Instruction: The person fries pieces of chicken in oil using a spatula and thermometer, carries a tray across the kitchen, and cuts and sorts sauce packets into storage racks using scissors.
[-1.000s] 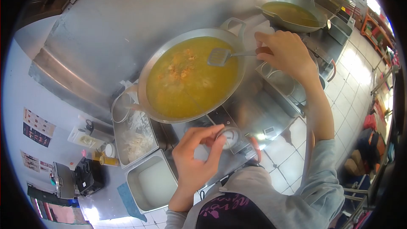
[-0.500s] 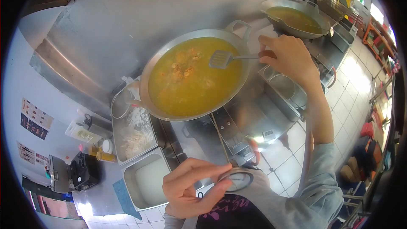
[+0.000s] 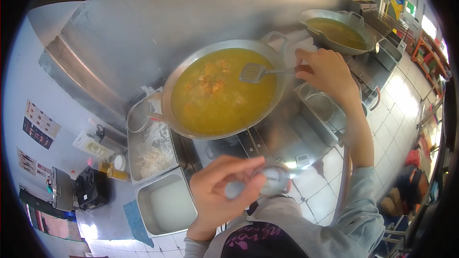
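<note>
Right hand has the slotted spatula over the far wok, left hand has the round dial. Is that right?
Not the wok: the head view shows the right hand holding the slotted spatula over the near wok. The left hand does have the round dial.

Markings on the round dial (image 3: pixel 276 178) in your left hand (image 3: pixel 225 192) blur beyond reading, while your right hand (image 3: pixel 330 74) covers the handle end of the spatula (image 3: pixel 253 72). The bottom edge crops your black apron (image 3: pixel 267 244), and the sheets (image 3: pixel 42 119) on the wall (image 3: pixel 71 102) carry print (too small here) that cannot be made out.
</note>
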The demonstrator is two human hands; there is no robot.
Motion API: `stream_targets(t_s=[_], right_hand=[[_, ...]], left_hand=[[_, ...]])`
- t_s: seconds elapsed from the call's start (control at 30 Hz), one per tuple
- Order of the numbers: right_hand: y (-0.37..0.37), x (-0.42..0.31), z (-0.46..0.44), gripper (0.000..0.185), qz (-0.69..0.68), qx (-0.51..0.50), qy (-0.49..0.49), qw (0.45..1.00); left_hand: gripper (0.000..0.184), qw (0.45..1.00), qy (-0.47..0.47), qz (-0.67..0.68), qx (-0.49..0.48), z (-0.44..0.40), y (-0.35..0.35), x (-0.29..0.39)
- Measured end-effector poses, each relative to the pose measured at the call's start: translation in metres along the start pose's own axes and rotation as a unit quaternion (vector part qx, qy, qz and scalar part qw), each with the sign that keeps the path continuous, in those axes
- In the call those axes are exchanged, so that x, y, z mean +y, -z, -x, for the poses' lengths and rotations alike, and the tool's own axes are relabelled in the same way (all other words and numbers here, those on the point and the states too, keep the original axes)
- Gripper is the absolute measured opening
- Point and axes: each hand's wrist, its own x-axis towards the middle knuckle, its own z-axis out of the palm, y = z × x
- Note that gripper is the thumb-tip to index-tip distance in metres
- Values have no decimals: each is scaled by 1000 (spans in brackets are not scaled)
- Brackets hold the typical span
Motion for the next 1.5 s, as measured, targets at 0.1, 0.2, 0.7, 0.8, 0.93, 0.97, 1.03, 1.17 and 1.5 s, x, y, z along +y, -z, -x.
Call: stream_targets(t_s=[0.1,0.2,0.7,0.8,0.93,0.97,1.03,1.17,1.5], right_hand=[[-1,1,-2,18,0,-4,3,1000],[-5,4,-2,17,1,7,11,1000],[-11,20,4,17,-18,5,-6,1000],[-13,21,8,18,-25,-6,-20,999],[-19,26,7,19,-11,-4,-22,1000],[-22,28,7,19,-12,-4,-25,1000],[-26,33,8,19,-53,21,-3,998],[-28,34,7,19,-53,9,-17,998],[-22,29,0,18,-26,-8,-23,999]], left_hand=[[28,999,45,4,10,-15,-2,-24],[23,997,74,13,14,-22,-9,-51],[20,992,85,-94,3,-52,8,-121],[19,989,98,-108,2,-54,13,-127],[20,986,100,-132,10,-59,8,-140],[20,986,100,-133,8,-61,6,-142],[20,985,90,-150,-4,-64,5,-143],[20,980,98,-176,-1,-68,3,-143],[19,984,97,-146,-19,-73,1,-139]])
